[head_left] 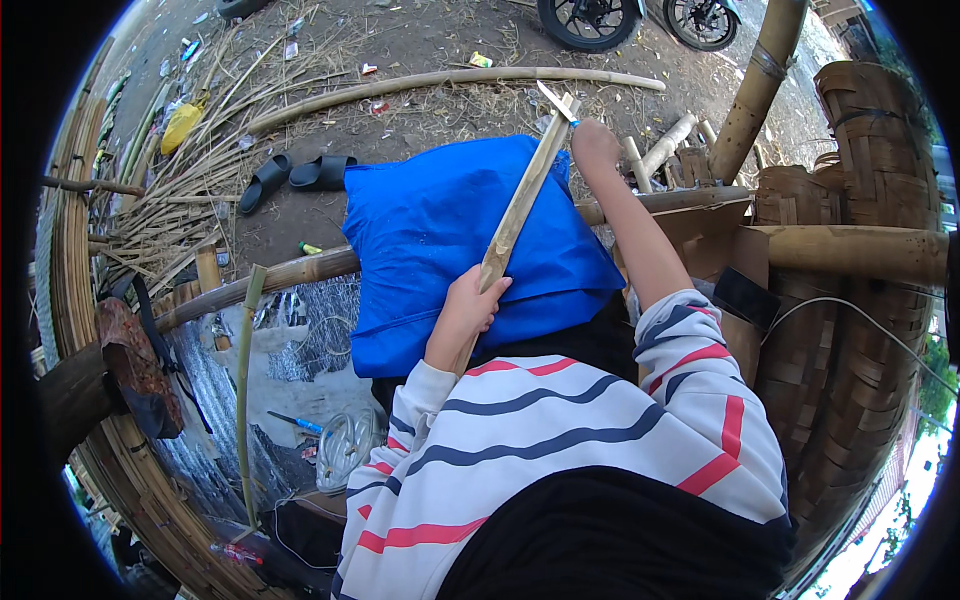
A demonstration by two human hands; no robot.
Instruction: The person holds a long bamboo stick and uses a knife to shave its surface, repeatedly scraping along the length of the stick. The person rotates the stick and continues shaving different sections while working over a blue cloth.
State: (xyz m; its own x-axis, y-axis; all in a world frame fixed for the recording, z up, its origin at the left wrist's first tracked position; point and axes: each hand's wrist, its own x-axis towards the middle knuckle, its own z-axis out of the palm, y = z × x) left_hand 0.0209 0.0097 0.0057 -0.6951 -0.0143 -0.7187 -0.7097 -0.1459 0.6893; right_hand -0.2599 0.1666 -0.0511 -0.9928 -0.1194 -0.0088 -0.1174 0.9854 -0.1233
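Observation:
My left hand is closed around the lower part of a split bamboo strip, which slants up and away to the right across my lap. A blue cloth covers my lap beneath it. Beyond the cloth, my right hand is closed on the handle of a knife. Its pale blade points up and to the left, over the far end of the strip. Whether the edge touches the bamboo, I cannot tell. Most of the knife's handle is hidden in my fist.
A bamboo rail crosses in front of me. Beyond it lie dark sandals, a long bamboo pole and scattered bamboo scraps. Woven bamboo rolls stand at right, near a dark phone-like slab. Motorbike wheels show at the top.

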